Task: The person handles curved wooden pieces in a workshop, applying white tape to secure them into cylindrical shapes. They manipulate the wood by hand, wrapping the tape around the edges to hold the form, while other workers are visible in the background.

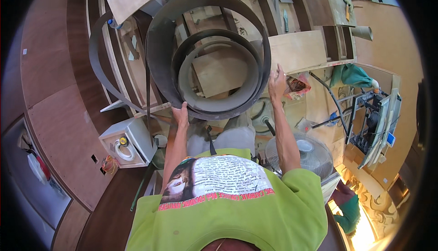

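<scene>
A large loose coil of wide dark brown strip [159,46] stands in front of me, its smaller turns nested off-centre inside the big outer loop. My left hand [180,115] is closed on its near lower rim, at the left. At the coil's right side is my right hand [277,86], its fingers stretched out along the outer face; whether the palm presses on it is hard to make out. Through the coil's middle a pale plywood piece [219,71] shows. A separate thin curved dark strip [96,64] arcs down on the left.
Open wooden framing [114,52] lies beyond the coil, with a plywood sheet [299,50] on its right. A fan [315,153] stands by my right elbow, a white box [127,141] at my left. A table saw-like machine [372,114] is farther right. Another person's sleeve [349,212] shows lower right.
</scene>
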Motion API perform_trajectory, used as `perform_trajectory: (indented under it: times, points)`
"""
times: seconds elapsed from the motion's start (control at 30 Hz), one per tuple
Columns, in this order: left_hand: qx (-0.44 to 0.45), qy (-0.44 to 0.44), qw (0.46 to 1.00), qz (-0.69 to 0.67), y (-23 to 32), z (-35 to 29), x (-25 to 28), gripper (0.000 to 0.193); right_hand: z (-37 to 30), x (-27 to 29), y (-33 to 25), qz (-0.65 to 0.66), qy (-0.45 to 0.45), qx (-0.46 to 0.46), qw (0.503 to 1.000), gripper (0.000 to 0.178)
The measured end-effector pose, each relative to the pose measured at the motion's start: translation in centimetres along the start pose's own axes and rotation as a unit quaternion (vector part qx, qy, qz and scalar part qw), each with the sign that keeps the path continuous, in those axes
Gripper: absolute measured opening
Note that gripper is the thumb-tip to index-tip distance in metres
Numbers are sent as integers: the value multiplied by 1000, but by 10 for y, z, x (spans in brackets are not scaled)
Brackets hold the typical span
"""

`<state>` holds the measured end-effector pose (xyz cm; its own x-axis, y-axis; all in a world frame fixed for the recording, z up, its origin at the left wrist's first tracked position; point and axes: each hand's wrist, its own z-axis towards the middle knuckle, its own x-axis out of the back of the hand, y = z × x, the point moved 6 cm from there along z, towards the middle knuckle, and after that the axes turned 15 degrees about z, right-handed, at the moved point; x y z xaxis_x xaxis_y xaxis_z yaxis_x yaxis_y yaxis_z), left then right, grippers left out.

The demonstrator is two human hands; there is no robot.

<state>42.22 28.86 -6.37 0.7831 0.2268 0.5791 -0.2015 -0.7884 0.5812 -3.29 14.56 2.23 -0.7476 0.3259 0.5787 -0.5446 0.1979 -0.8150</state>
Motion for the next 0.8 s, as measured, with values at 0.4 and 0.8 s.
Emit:
perform_trajectory:
  times: [0.4, 0.8]
  points:
    - [-147, 174, 962, 148, 68, -19, 39, 60, 50, -135, -67, -124, -223, 180, 950, 49]
    - [-299, 237, 898, 221, 106, -21, 55, 46, 83, -152, -40, -155, -255, 184, 936, 19]
